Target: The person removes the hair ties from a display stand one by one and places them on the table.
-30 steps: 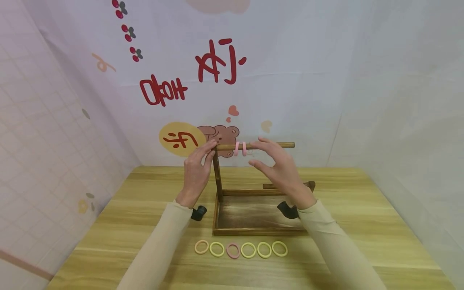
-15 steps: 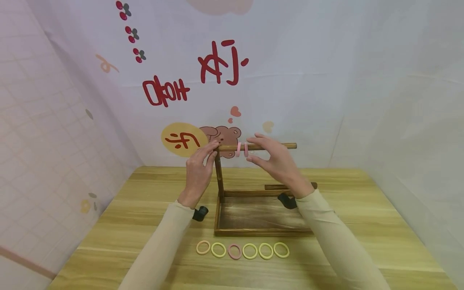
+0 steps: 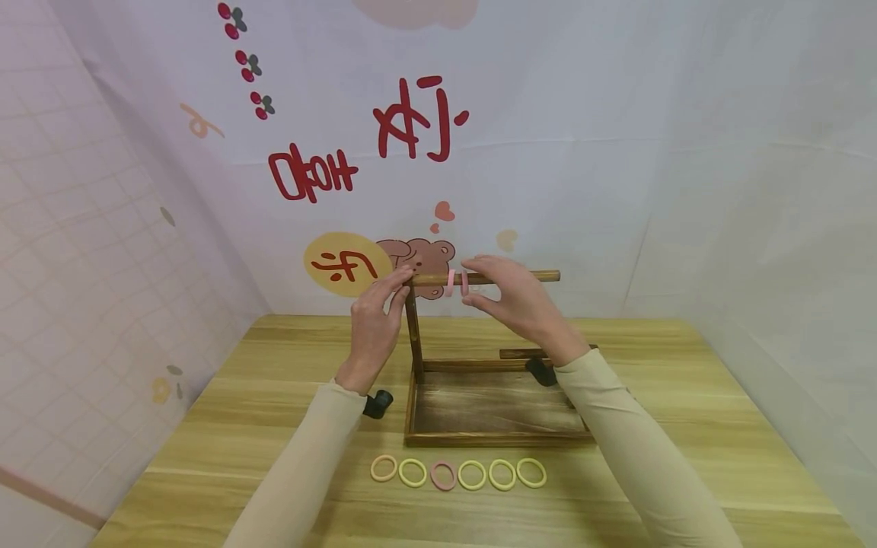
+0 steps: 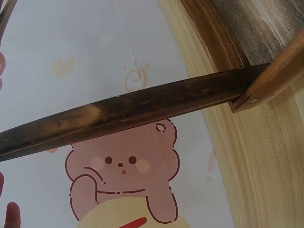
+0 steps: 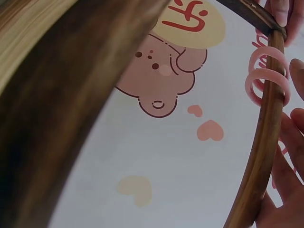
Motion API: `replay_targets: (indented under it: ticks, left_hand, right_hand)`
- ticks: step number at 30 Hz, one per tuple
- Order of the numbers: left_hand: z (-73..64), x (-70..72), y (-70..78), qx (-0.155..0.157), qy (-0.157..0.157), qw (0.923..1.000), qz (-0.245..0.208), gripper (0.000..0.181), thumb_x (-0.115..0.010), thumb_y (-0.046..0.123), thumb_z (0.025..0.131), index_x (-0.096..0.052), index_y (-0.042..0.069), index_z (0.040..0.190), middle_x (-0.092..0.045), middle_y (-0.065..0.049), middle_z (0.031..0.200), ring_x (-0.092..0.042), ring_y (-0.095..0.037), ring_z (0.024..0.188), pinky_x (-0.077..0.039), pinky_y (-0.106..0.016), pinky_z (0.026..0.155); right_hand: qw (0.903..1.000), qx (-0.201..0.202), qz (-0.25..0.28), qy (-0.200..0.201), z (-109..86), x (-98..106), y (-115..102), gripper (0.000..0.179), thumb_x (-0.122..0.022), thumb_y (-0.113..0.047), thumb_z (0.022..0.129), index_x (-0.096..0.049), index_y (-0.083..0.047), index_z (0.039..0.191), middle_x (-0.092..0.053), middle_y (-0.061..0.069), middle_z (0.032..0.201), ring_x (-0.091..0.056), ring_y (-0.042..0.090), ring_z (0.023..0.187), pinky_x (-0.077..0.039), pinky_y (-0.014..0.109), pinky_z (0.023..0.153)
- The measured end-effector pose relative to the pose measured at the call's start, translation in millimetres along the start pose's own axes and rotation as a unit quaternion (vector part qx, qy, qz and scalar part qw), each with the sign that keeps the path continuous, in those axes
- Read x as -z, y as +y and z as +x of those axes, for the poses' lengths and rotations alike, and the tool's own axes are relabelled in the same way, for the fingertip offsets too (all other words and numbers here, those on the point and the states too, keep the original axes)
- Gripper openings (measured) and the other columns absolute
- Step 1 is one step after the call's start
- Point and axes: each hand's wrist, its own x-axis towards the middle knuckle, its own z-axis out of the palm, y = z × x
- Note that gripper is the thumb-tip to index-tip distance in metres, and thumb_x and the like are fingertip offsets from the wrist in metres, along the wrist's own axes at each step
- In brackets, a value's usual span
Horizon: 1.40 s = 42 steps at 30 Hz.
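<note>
Two pink rings hang side by side on the upper rod (image 3: pixel 510 277) of a brown wooden stand in the head view, the left ring (image 3: pixel 451 283) a little apart from the right ring (image 3: pixel 464 284). My left hand (image 3: pixel 375 313) grips the corner where the rod meets the upright (image 3: pixel 414 335), fingers above and thumb lower. My right hand (image 3: pixel 517 301) is around the rod just right of the rings, thumb and fingers spread apart. In the right wrist view, its fingers (image 5: pixel 289 166) lie beside the rod, close to the nearer ring (image 5: pixel 267 75); contact cannot be told.
A row of several loose rings, yellow, orange and one pink ring (image 3: pixel 443 476), lies on the wooden table (image 3: pixel 274 457) before the stand's tray base (image 3: pixel 479 440). A lower short rod (image 3: pixel 521 354) stands at the back right, partly hidden by my right arm. Behind is a printed cloth wall.
My right hand has moved slightly left along the rod, up to the right ring. The left hand keeps its hold on the corner. The head view shifted a little.
</note>
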Motion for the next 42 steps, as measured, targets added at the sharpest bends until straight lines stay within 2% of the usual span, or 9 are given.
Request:
replay_targets:
  ticks: [8,24,31,42]
  left_hand:
    - [0.5,-0.2,1.2,-0.004,0.002,1.0,-0.005,0.03,-0.071,0.002,0.096,-0.073,0.001,0.126,-0.072,-0.014,0.128,-0.069,-0.032,0.118,-0.056,-0.049,0.098]
    - [0.3,-2.1,-1.8,0.002,0.0,1.0,-0.005,0.029,-0.071,0.003,0.096,-0.073,0.002,0.125,-0.072,-0.011,0.128,-0.068,-0.03,0.12,-0.055,-0.046,0.1]
    - [0.0,-1.3,-1.3,0.0,-0.001,1.0,-0.003,0.029,-0.071,0.003,0.097,-0.073,0.002,0.126,-0.072,-0.012,0.129,-0.068,-0.03,0.119,-0.056,-0.047,0.099]
    - [0.0,0.9,0.4,-0.003,-0.004,1.0,0.002,0.029,-0.07,0.004,0.098,-0.072,0.002,0.126,-0.071,-0.013,0.129,-0.069,-0.032,0.117,-0.056,-0.049,0.098]
  right_hand:
    - [0.9995,-0.002,-0.029,-0.008,2.6,-0.7,-0.8,0.06,-0.085,-0.023,0.088,-0.063,-0.002,0.14,-0.066,0.014,0.137,-0.06,0.033,0.129,-0.046,0.051,0.11]
    - [0.9984,-0.007,-0.053,-0.018,4.8,-4.7,1.7,0.059,-0.085,-0.023,0.089,-0.063,-0.004,0.14,-0.068,0.012,0.135,-0.062,0.031,0.127,-0.046,0.053,0.109]
    - [0.9987,0.001,-0.049,-0.011,5.3,-5.9,3.2,0.054,-0.084,-0.018,0.09,-0.064,-0.002,0.138,-0.069,0.012,0.133,-0.065,0.03,0.123,-0.048,0.052,0.107]
    - [0.9988,0.017,-0.044,0.011,4.0,-5.3,3.1,0.049,-0.085,-0.018,0.088,-0.069,-0.006,0.133,-0.071,0.01,0.13,-0.066,0.028,0.12,-0.049,0.051,0.105]
